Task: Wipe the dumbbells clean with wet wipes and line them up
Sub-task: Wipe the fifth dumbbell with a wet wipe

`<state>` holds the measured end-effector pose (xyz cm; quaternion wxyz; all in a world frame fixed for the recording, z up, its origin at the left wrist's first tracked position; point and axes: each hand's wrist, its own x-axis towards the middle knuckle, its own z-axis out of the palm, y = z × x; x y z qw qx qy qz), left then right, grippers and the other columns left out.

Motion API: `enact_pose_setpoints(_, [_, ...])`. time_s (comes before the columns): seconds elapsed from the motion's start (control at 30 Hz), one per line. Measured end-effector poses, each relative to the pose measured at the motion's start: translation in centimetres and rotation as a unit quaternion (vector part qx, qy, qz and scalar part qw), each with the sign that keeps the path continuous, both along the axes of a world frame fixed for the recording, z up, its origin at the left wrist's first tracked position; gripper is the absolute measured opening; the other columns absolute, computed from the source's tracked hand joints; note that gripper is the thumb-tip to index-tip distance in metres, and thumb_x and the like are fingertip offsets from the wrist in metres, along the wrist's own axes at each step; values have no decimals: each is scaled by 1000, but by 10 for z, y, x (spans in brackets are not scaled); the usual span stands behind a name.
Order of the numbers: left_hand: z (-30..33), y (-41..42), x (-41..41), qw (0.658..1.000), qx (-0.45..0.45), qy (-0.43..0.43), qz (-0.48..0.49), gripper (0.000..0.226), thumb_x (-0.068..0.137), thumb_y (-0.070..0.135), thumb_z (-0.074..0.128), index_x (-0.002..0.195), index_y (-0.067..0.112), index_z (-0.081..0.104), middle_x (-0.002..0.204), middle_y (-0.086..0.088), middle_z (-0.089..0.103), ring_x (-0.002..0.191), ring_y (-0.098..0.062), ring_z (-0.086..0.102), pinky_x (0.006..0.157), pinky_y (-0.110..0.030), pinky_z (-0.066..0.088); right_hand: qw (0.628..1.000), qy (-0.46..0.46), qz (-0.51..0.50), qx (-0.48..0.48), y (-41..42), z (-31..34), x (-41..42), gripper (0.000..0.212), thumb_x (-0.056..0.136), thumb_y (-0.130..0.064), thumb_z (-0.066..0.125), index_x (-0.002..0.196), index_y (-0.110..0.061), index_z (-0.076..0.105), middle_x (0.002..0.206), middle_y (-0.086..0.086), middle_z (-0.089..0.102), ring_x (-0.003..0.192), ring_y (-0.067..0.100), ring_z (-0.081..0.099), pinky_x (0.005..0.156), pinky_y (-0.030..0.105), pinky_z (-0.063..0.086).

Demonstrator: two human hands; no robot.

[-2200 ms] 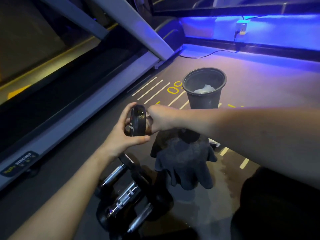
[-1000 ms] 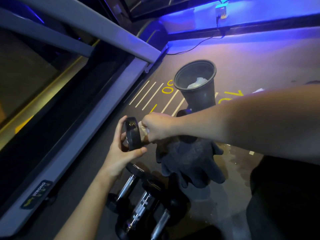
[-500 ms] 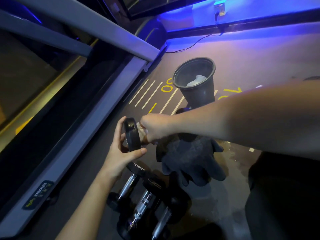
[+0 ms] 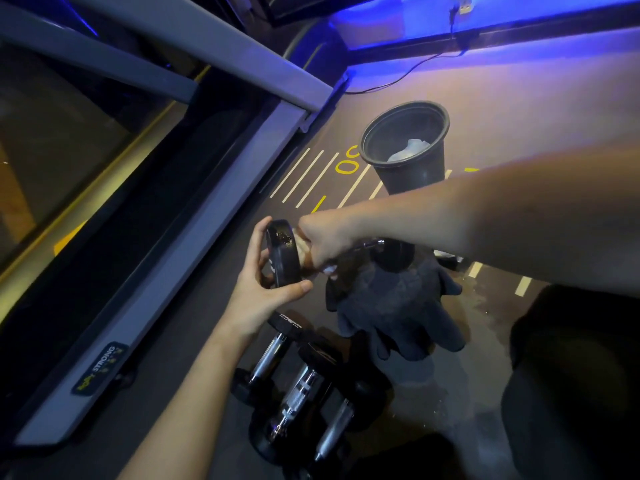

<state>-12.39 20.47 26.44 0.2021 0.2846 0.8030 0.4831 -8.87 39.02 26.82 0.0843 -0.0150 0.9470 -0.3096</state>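
I hold a black dumbbell (image 4: 282,252) up off the floor. My left hand (image 4: 258,292) cups its near black end. My right hand (image 4: 323,242) is closed around its handle with a white wet wipe (image 4: 329,270) peeking out under the fist. The dumbbell's far end (image 4: 394,254) rests against a dark cloth (image 4: 394,306) heaped on the floor. Below my hands, three dumbbells with chrome handles (image 4: 298,386) lie side by side on the floor.
A black bin (image 4: 410,168) holding crumpled white wipes stands on the floor beyond my hands. A treadmill frame (image 4: 194,216) runs along the left. Yellow and white floor markings (image 4: 322,174) lie near the bin. A cable (image 4: 391,83) trails along the blue-lit wall.
My view has shifted and tilted slightly. My right fist has slid a little along the handle, and the dumbbell's far end now shows beyond it. My left hand keeps its hold.
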Motion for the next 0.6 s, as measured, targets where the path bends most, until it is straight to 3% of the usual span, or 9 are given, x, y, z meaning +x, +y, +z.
enact_pose_setpoints(0.1, [-1,0,-1,1000,-2,3,-6,108,63,3,85,148,48,34,130,-11,62,109,-16,68,105,-45,50,995,74,-30,53,-6,-12,0,14,79,-24,70,85,-12,65,83,7,66,86,32,68,68,30,52])
enact_pose_setpoints(0.2, [-2,-2,-4,1000,-13,4,-9,111,59,13,89,149,47,32,129,-11,61,110,-19,68,103,-41,52,991,108,-38,76,-9,-21,-3,8,77,-22,68,79,-17,62,80,6,62,80,32,65,68,32,52])
enact_pose_setpoints(0.3, [4,0,-2,1000,-19,6,-17,113,57,18,90,148,51,31,136,-14,56,114,-23,68,104,-43,51,1000,27,-9,12,0,-16,-11,11,75,-19,72,73,-10,66,66,4,67,57,18,61,59,24,44])
enact_pose_setpoints(0.37, [8,3,1,999,-24,12,-21,112,60,12,90,146,54,31,139,-13,53,117,-20,66,107,-45,49,998,-40,41,-28,8,-8,-17,9,76,-17,74,69,-11,71,68,4,72,49,7,59,54,19,43])
enact_pose_setpoints(0.47, [10,5,4,999,-24,19,-21,111,62,8,87,147,52,31,141,-12,52,118,-17,66,108,-46,48,992,-67,89,-59,16,-2,-19,17,82,-9,70,68,-18,66,71,2,70,52,1,58,50,11,41])
enact_pose_setpoints(0.53, [9,4,3,999,-22,15,-23,111,61,9,88,148,50,32,139,-11,53,116,-17,67,107,-46,48,997,-31,66,-24,15,-4,-18,12,78,-19,76,79,-16,64,75,3,66,59,9,59,59,19,43])
enact_pose_setpoints(0.6, [7,2,3,1000,-19,10,-20,112,58,14,90,148,50,32,138,-10,55,117,-20,66,107,-48,48,999,34,17,32,12,-13,-18,39,71,-37,81,94,-15,59,91,5,62,81,24,60,71,30,46])
